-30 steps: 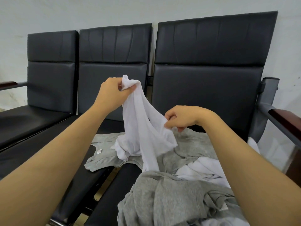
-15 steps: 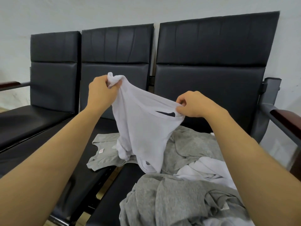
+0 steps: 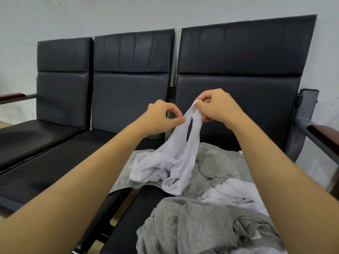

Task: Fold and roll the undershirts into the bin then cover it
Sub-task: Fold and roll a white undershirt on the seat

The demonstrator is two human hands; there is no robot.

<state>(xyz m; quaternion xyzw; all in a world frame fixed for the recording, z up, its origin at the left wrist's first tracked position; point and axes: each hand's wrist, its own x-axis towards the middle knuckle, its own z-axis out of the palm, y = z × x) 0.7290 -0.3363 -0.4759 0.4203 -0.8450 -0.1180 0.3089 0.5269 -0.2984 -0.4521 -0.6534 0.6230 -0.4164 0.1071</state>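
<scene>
A white undershirt (image 3: 172, 160) hangs from both hands above the right-hand seat, its lower part bunched on the pile. My right hand (image 3: 218, 107) pinches its top strap between thumb and fingers. My left hand (image 3: 163, 118) sits just left of it, thumb and forefinger touching the strap's edge at the same spot. Under the white shirt lies a heap of grey undershirts (image 3: 211, 226) with another white undershirt (image 3: 234, 195) tangled in it. No bin or lid shows in the head view.
Three black padded seats (image 3: 128, 85) stand in a row against a pale wall. A metal armrest with a dark wooden top (image 3: 324, 132) juts out at the right. The left and middle seat cushions (image 3: 45, 153) hold nothing but a grey shirt's edge.
My hands were spread apart, stretching the shirt's neckline. They have come together at the right, and the shirt now hangs narrow from one strap. The camera has shifted slightly left.
</scene>
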